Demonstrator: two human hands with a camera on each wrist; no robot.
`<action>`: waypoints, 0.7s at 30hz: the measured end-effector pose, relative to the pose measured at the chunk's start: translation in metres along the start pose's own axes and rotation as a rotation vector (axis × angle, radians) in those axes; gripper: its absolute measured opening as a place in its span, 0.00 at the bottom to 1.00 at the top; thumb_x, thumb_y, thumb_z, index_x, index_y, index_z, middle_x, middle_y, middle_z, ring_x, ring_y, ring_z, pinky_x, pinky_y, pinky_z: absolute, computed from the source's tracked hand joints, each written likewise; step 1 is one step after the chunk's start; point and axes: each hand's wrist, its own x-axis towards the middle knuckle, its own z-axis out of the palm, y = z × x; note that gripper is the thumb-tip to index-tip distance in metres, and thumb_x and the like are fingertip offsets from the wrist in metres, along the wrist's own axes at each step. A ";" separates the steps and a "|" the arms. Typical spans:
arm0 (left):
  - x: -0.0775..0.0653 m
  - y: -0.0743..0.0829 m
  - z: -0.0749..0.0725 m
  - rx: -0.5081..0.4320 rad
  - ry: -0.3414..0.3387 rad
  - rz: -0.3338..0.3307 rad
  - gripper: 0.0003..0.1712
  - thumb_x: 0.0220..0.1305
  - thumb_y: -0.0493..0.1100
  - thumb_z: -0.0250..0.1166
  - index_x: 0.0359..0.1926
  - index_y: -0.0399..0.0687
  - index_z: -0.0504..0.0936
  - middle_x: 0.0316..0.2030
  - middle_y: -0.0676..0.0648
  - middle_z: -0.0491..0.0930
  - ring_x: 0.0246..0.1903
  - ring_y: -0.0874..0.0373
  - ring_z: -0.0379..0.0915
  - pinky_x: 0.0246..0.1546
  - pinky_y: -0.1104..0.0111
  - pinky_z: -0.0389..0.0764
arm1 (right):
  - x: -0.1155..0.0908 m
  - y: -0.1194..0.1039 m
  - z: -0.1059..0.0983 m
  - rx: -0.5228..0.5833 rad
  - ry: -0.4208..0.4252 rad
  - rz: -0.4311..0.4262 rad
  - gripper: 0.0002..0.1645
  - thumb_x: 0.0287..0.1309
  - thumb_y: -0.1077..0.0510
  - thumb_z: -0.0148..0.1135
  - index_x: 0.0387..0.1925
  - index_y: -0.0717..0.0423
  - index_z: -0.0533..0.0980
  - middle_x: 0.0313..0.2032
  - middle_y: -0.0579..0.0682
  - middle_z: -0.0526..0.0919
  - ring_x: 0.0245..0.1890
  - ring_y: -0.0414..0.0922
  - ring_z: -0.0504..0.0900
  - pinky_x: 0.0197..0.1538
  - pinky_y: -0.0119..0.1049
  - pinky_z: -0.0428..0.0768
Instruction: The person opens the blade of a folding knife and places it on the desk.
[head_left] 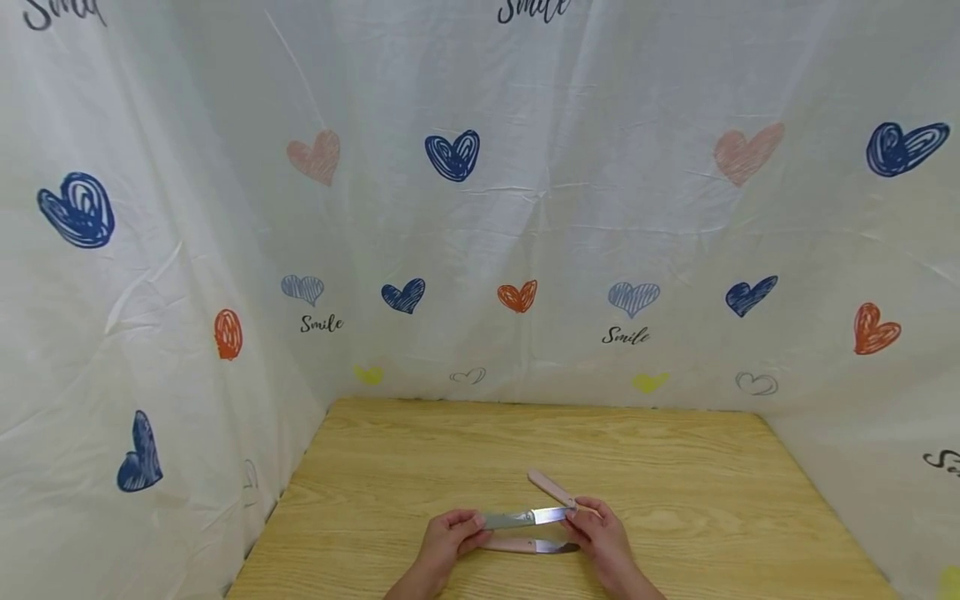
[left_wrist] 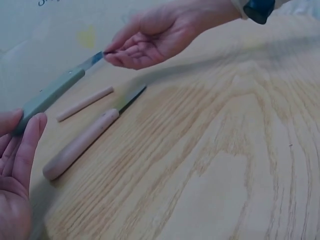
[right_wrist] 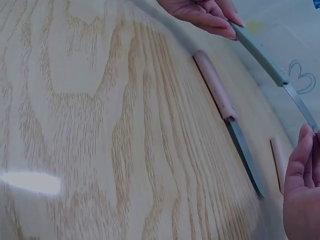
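A knife with a grey-green handle and a shiny blade is held level above the table, between both hands. My left hand pinches the butt end of its handle between thumb and fingers. At the other end, the fingers of my right hand pinch the blade near its tip, which they hide. Below it, a knife with a pink handle lies on the wood, its blade pointing right. Farther back lies a slim pink bar; its near end reaches close to the right fingers in the head view.
The wooden table has pale grain and fills the lower part of the head view. White cloth printed with hearts and "Smile" hangs behind it and along both sides. A dark band is on the right wrist.
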 end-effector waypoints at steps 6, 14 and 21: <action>-0.007 -0.003 -0.001 0.035 -0.007 -0.062 0.12 0.64 0.33 0.63 0.45 0.27 0.78 0.35 0.46 0.82 0.35 0.59 0.85 0.42 0.72 0.85 | -0.004 0.002 -0.020 -0.122 -0.129 0.052 0.25 0.62 0.67 0.58 0.57 0.72 0.61 0.31 0.44 0.83 0.33 0.37 0.84 0.40 0.26 0.84; -0.017 -0.011 -0.008 0.117 -0.028 -0.073 0.12 0.61 0.30 0.64 0.43 0.22 0.77 0.34 0.45 0.82 0.36 0.57 0.83 0.42 0.69 0.86 | -0.014 0.010 -0.039 -0.238 -0.247 0.122 0.27 0.60 0.65 0.62 0.56 0.74 0.62 0.31 0.47 0.85 0.33 0.40 0.86 0.39 0.28 0.85; -0.020 -0.016 -0.011 0.176 0.004 -0.072 0.13 0.59 0.29 0.66 0.42 0.21 0.77 0.31 0.46 0.83 0.35 0.57 0.83 0.40 0.68 0.87 | -0.022 0.007 -0.039 -0.299 -0.268 0.168 0.13 0.57 0.66 0.63 0.42 0.66 0.70 0.29 0.46 0.85 0.29 0.38 0.85 0.34 0.24 0.83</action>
